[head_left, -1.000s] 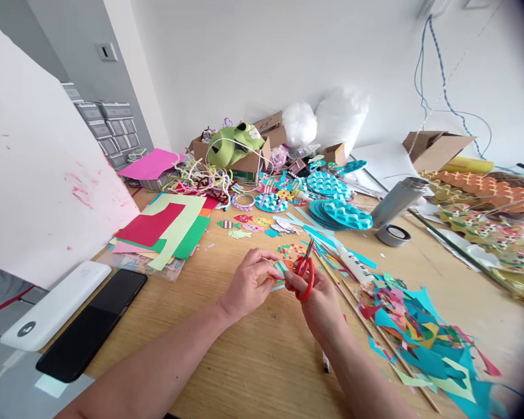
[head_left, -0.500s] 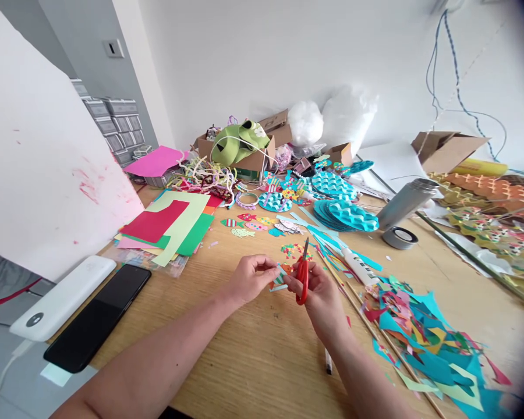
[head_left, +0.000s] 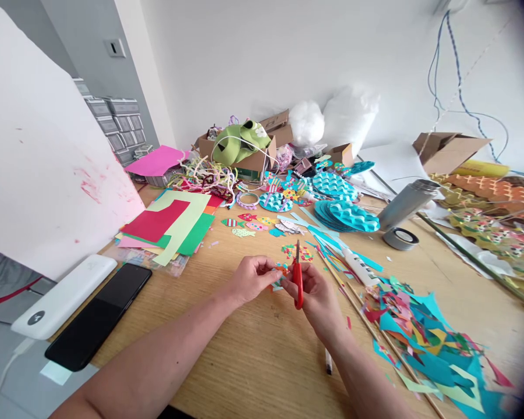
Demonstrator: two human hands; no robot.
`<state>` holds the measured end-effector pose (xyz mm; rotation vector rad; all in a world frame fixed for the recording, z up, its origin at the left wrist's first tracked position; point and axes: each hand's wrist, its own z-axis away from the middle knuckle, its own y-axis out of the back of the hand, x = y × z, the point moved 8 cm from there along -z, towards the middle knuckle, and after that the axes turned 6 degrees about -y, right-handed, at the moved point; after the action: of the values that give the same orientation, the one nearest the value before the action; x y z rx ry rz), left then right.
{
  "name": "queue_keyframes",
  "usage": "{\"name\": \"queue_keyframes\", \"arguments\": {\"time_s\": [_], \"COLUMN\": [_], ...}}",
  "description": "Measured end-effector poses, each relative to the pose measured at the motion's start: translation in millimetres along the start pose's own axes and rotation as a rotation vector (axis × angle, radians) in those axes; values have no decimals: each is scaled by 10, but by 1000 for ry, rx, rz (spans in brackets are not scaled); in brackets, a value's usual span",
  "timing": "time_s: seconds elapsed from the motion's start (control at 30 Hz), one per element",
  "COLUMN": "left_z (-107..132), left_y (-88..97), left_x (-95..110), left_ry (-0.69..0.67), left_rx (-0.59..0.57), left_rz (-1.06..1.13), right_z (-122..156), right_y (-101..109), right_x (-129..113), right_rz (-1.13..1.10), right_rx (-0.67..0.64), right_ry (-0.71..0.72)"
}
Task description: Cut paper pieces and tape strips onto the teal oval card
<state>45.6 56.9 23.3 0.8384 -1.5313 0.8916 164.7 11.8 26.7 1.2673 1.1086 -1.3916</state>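
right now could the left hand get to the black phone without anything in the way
Probably yes. The left hand pinches a small paper piece, so it would have to let go first. Between it and the black phone there is only bare wooden table.

A right hand [head_left: 317, 294] grips red-handled scissors [head_left: 297, 282] beside a small multicoloured paper cut-out [head_left: 278, 272] pinched by the left hand [head_left: 251, 278], above a cluttered light wooden table [head_left: 262, 349].
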Motion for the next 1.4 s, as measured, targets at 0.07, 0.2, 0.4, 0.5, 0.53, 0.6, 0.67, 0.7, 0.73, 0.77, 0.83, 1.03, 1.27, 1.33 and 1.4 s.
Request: {"name": "queue_keyframes", "arguments": {"time_s": [0.07, 0.2, 0.4, 0.5, 0.53, 0.6, 0.67, 0.7, 0.73, 0.77, 0.83, 1.03, 1.27, 1.33, 1.4], "left_z": [-3, -12, -16, -13, -12, -8, -5, -5, -5, -5, -8, -12, -1, -7, -12], "left_y": [5, 25, -5, -26, -29, -31, -33, -35, -37, -40, -39, 2, -33, -17, -1], "left_x": [-23, -38, -72, -101, -104, -100, -85, -76, -70, -68, -73, -69, -41, -34, -40], "left_ry": [12, 15, 32, 51, 53, 53, 46, 42, 40, 42, 51, 47, 58, 45, 38], "left_rx": [4, 21, -18, -50, -56, -63, -67, -68, -69, -71, -65, -14, -44, -23, -7], "left_rz": [1, 23, 45, 39, 33, 16, 7, 7, 9, 16, 35, 27, 56, 54, 50], "right_z": [5, 12, 9, 7, 6, 1, -4, -7, -9, -9, -5, 7, -12, -8, -4], "right_y": [-11, -5, 27, 45, 51, 60, 65, 64, 61, 60, 61, -1, -7, -14, -10], "right_x": [-7, -27, -34, -28, -20, 3, 27, 35, 38, 37, 20, 6, 55, 47, 35], "right_rz": [16, 35, 11, -5, -13, -31, -43, -47, -51, -56, -65, -56, -39, -38, -39], "right_rx": [-10, 0, 27, 38, 39, 37, 32, 30, 27, 28, 43, 9, -27, -34, -25], "right_ry": [9, 37, 37, 35, 32, 21, 7, 1, -4, -8, -15, -48, -38, -42, -46]}}
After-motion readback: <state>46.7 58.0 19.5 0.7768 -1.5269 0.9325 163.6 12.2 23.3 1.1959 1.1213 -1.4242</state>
